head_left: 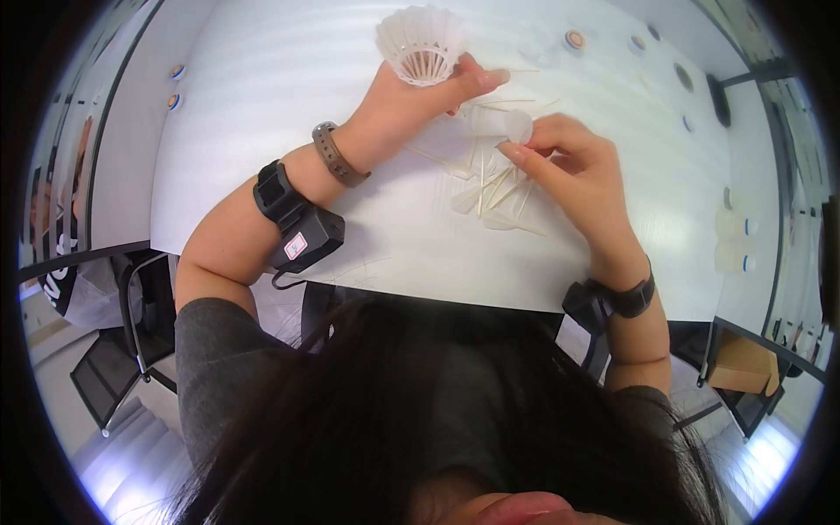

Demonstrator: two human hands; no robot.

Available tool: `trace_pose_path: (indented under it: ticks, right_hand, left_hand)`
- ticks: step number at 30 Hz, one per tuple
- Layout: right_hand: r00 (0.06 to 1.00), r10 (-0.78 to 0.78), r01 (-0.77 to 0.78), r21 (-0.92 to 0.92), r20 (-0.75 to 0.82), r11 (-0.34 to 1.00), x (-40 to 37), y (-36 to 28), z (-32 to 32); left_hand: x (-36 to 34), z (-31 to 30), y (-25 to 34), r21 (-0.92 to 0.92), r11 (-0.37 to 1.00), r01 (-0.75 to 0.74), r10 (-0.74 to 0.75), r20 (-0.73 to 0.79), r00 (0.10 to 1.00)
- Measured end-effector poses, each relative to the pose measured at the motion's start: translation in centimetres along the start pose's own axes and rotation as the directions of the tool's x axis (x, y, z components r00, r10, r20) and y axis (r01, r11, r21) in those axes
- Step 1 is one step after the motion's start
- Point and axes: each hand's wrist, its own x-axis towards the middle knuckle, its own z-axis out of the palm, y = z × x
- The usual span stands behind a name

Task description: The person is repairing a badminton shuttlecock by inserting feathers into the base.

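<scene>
My left hand (416, 101) is closed around the lower part of a shuttlecock (420, 44), whose white feather ring opens toward the camera with thin shafts converging inside. Its base is hidden by my fingers. Between the thumb and fingertips of my right hand (573, 162) is a white feather (518, 127) with a rounded end. Several loose feathers (499, 217) with thin pale shafts lie crossed on the table below and beside my right hand. Some shafts reach toward my left thumb.
The white table (394, 245) has its front edge close to my body. Small round pieces with orange and blue rims, such as one disc (574, 39), sit at the back and left. Pale bottles (733, 256) lie at the right. A cardboard box (739, 363) is below, right.
</scene>
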Motion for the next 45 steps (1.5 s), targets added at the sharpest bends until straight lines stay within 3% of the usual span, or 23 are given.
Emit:
trace_pose_path:
  ticks: [3, 4, 7, 8, 12, 16, 21, 29, 36, 43, 45]
  right_hand:
    - [0.995, -0.050, 0.053, 0.034, -0.082, 0.998, 0.1, 0.6, -0.4]
    - [0.995, -0.019, 0.031, 0.131, -0.095, 0.991, 0.2, 0.4, -0.4]
    - [0.986, 0.032, -0.020, 0.078, -0.166, 0.997, -0.1, -1.5, -0.5]
    - [0.984, 0.045, -0.038, 0.044, -0.174, 0.998, -0.2, -1.9, -0.5]
    - [0.986, -0.054, 0.061, 0.039, -0.158, 0.997, -0.6, -2.5, -0.7]
    - [0.951, -0.292, 0.292, -0.013, -0.106, 0.956, -0.5, -1.1, -0.6]
    - [0.918, -0.386, 0.374, -0.124, -0.089, 0.919, -0.3, -0.9, -0.1]
    - [0.872, -0.472, 0.416, -0.313, -0.128, 0.854, -0.2, -0.7, -0.1]
    - [0.885, -0.451, 0.391, -0.343, -0.114, 0.854, -0.4, -0.8, 0.0]
    - [0.989, -0.127, 0.111, -0.176, -0.078, 0.978, -0.8, -0.3, 0.4]
    - [0.989, -0.112, 0.097, -0.150, -0.101, 0.984, -0.7, -0.4, 0.7]
  left_hand:
    - [-0.3, 0.2, -0.2, 0.088, 0.985, -0.146, 0.148, -0.008, 0.989]
    - [-0.4, 0.2, -0.4, 0.086, 0.979, -0.187, 0.183, 0.049, 0.982]
    - [-0.6, 0.4, -1.5, 0.148, 0.955, -0.258, 0.251, 0.066, 0.966]
    - [-0.7, 0.3, -1.6, 0.126, 0.968, -0.219, 0.205, 0.114, 0.972]
    - [-0.7, 0.7, -1.5, 0.207, 0.907, -0.367, 0.336, 0.169, 0.927]
    - [-0.5, 0.4, -2.1, 0.230, 0.885, -0.405, 0.369, 0.186, 0.911]
    - [-0.3, 0.5, -2.4, 0.196, 0.845, -0.498, 0.465, 0.192, 0.864]
    - [0.3, 0.0, -2.3, 0.324, 0.712, -0.623, 0.571, 0.250, 0.782]
    - [0.4, -0.3, -1.9, 0.352, 0.653, -0.670, 0.581, 0.335, 0.742]
    - [-0.4, 0.4, -1.1, 0.381, 0.674, -0.633, 0.509, 0.381, 0.772]
    - [-0.4, 0.5, -1.1, 0.387, 0.664, -0.640, 0.509, 0.393, 0.765]
